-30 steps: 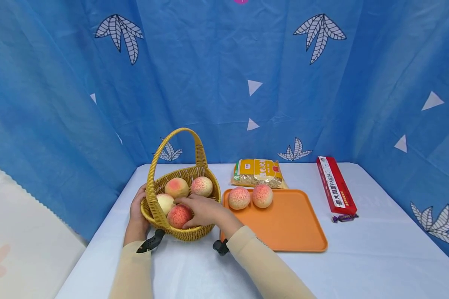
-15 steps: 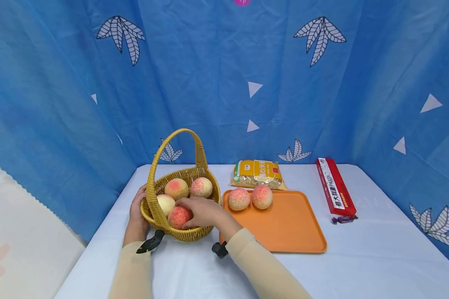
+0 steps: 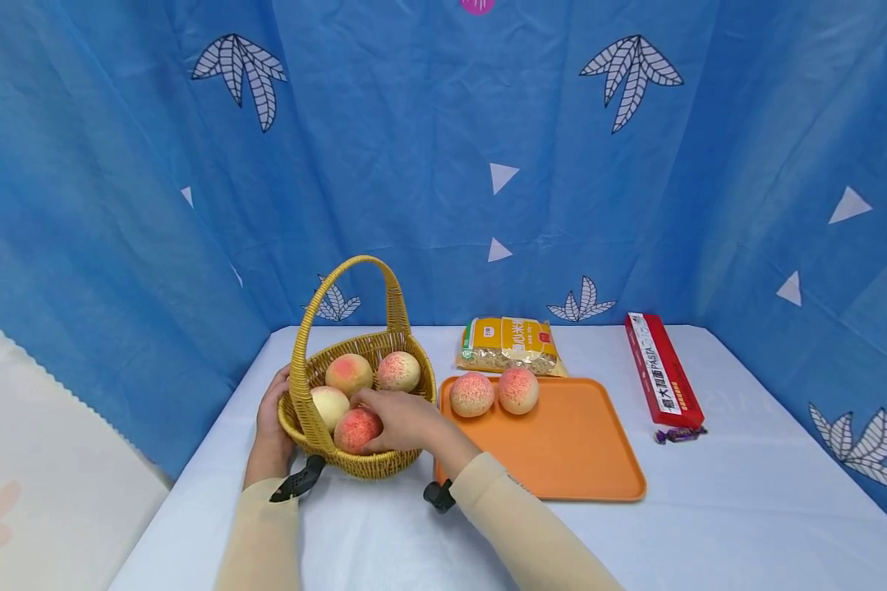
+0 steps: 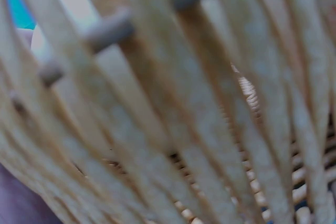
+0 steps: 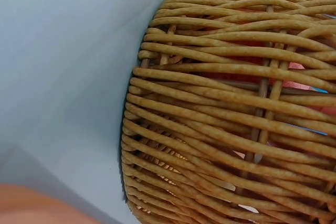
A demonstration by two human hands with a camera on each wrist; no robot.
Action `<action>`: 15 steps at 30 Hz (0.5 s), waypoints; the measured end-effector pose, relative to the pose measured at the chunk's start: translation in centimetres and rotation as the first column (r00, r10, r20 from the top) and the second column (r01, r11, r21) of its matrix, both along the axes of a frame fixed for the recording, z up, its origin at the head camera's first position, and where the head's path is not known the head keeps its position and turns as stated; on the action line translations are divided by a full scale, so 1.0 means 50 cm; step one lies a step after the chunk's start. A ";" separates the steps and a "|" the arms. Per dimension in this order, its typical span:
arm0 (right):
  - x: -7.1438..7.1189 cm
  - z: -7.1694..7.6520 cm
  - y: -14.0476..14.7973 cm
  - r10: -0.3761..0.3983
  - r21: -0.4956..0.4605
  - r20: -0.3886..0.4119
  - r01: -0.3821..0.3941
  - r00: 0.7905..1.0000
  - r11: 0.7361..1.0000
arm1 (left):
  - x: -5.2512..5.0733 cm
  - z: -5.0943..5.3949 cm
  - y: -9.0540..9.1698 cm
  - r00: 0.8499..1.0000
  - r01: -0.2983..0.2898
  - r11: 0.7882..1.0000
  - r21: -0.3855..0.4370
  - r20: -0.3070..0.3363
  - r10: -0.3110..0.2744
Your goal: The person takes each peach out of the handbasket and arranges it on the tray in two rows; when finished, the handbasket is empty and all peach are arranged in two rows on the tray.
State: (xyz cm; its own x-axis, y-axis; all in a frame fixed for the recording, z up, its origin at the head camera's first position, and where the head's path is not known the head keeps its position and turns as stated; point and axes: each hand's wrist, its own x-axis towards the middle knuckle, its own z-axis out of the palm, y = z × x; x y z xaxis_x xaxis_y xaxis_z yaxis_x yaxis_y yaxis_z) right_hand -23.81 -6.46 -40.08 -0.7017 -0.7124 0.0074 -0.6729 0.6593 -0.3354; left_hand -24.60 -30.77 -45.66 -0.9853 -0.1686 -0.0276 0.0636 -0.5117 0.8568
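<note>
A yellow wicker basket [image 3: 373, 466] with a tall arched handle stands on the left of the table. Inside it lie several peaches: a red one [image 3: 356, 432] at the front, a pale one [image 3: 328, 405], an orange-blushed one [image 3: 349, 373] and a speckled one [image 3: 399, 371]. My left hand [image 3: 272, 419] holds the basket's left side; its fingers are partly hidden. Reaching in over the right rim, my right hand [image 3: 399, 423] grips the red peach with thumb and fingers. Blurred basket weave [image 4: 157, 103] fills the left wrist view, and the basket's outer wall [image 5: 226, 108] fills much of the right.
An orange tray [image 3: 562, 451] sits right of the basket, with two peaches, one [image 3: 472, 394] beside the other [image 3: 518, 390], at its back left. Behind it lies a yellow grain bag [image 3: 510, 343]. Farther right are a red pasta box [image 3: 664, 367] and a purple-wrapped candy [image 3: 680, 434].
The red peach has shifted slightly right within the basket, along with my right hand's fingers, away from the pale peach. My left hand stays on the basket.
</note>
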 end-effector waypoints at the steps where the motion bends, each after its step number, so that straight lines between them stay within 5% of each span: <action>1: 0.000 0.000 0.000 0.001 -0.002 -0.002 -0.001 1.000 1.000 | 0.000 0.000 0.000 1.000 0.000 1.000 0.002 -0.001 0.000; 15: -0.007 -0.005 0.003 0.010 -0.066 0.011 -0.009 1.000 0.998 | 0.001 0.001 0.000 1.000 0.010 1.000 0.004 0.000 -0.010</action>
State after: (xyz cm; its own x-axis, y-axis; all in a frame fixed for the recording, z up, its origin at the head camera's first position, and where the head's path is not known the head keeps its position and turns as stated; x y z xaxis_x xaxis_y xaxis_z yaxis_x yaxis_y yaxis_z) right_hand -24.19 -6.29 -40.35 -0.6952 -0.7173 0.0472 -0.6751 0.6290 -0.3856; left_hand -24.55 -30.75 -45.62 -0.9869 -0.1588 -0.0286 0.0582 -0.5155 0.8549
